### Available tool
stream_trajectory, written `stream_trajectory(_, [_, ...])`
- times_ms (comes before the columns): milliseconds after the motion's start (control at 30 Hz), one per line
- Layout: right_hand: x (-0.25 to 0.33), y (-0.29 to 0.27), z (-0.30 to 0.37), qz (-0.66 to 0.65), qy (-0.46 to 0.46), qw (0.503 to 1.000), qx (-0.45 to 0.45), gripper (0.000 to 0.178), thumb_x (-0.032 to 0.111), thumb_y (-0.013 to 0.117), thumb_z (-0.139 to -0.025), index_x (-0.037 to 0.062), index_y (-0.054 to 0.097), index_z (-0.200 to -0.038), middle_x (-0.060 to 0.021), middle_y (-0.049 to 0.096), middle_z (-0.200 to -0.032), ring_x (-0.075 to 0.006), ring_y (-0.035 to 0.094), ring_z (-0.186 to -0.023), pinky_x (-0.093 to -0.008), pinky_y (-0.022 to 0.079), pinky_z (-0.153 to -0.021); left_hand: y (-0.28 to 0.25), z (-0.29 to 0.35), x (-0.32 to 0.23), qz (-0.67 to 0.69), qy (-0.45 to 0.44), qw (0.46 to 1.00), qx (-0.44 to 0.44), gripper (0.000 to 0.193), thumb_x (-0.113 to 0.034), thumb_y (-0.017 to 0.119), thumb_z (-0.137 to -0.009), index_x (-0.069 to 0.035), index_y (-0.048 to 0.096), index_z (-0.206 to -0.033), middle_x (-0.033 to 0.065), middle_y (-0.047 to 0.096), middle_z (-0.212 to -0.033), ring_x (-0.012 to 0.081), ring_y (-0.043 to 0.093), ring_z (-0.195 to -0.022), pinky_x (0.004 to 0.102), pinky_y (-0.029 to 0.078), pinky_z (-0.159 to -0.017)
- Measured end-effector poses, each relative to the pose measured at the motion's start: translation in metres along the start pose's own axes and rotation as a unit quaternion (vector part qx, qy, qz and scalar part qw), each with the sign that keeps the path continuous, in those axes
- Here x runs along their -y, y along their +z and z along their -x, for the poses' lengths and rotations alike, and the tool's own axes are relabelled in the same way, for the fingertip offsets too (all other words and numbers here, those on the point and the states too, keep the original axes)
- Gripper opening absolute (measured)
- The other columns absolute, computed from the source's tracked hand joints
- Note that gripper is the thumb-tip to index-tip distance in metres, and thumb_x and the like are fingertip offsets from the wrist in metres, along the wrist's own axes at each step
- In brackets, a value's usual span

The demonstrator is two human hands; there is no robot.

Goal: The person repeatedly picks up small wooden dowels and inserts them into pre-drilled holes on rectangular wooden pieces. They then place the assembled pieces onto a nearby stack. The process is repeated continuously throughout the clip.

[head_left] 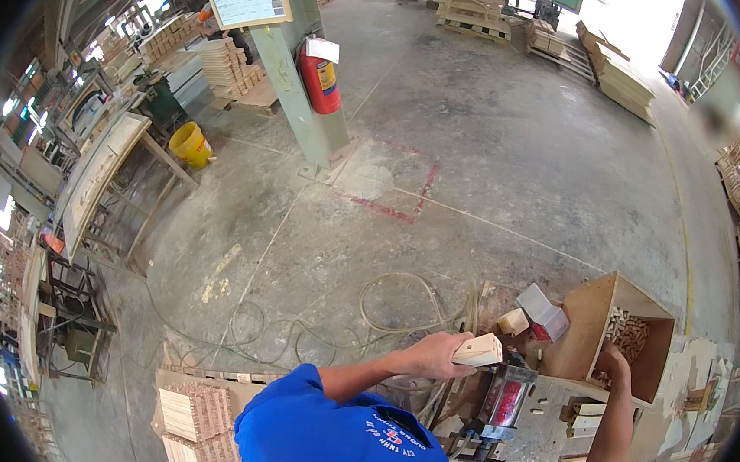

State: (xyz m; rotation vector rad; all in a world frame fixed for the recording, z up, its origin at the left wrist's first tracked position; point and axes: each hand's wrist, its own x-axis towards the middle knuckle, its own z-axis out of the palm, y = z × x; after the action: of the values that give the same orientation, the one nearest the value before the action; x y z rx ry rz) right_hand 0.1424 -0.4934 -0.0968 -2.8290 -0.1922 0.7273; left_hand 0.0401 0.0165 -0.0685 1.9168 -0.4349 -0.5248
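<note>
My left hand [437, 355] is closed around a pale wooden block [479, 351] with dark holes in its face, held above the workbench. My right hand [612, 363] reaches into an open plywood box [572, 338], touching a heap of short wooden dowels [629, 331]; its fingertips are hidden there. Between the two hands stands a clamp-like machine [506, 402] with a red cylinder, just below the held block. Another small wood block [513, 321] lies beside a grey metal piece [544, 310] left of the box.
Stacked wooden pieces [196, 417] stand at my lower left. More wood strips [585, 419] lie on the bench under my right forearm. Hoses [401, 277] loop over the floor ahead. Farther off are a pillar with a fire extinguisher [319, 79], a yellow bucket [191, 144] and a long table [106, 167].
</note>
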Motion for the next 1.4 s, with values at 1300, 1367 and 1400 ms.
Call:
stream_trajectory(1300, [0.127,0.001,0.122,-0.862,-0.300,0.398,-0.097,0.021,0.024,0.048,-0.120,0.0061,0.058,-0.126,-0.0021,0.057,-0.097,-0.0068,0.049,-0.075,-0.0204,0.036,-0.046,-0.015,0.090,-0.019,-0.056,0.072,0.996,0.013,0.055,-0.037,0.081,-0.091,-0.004,0.062,-0.129,0.0249,0.076,-0.108,0.0447,0.074,-0.102,0.0505,0.057,-0.087])
stream_trajectory(1367, [0.167,0.030,0.124,-0.876,-0.249,0.405,-0.080,0.022,0.024,0.052,-0.118,0.0072,0.059,-0.130,-0.0019,0.059,-0.097,-0.0068,0.053,-0.077,-0.0204,0.040,-0.048,-0.014,0.095,-0.014,-0.054,0.070,0.996,0.020,0.056,-0.037,0.082,-0.090,-0.004,0.062,-0.131,0.0238,0.077,-0.109,0.0439,0.074,-0.102,0.0498,0.058,-0.088])
stream_trajectory(1400, [0.187,0.045,0.128,-0.887,-0.212,0.402,-0.079,0.022,0.024,0.055,-0.117,0.0079,0.060,-0.131,-0.0021,0.061,-0.096,-0.0072,0.054,-0.078,-0.0206,0.044,-0.050,-0.012,0.096,-0.012,-0.050,0.072,0.996,0.025,0.056,-0.037,0.082,-0.090,-0.004,0.062,-0.131,0.0232,0.077,-0.109,0.0435,0.074,-0.103,0.0494,0.058,-0.088])
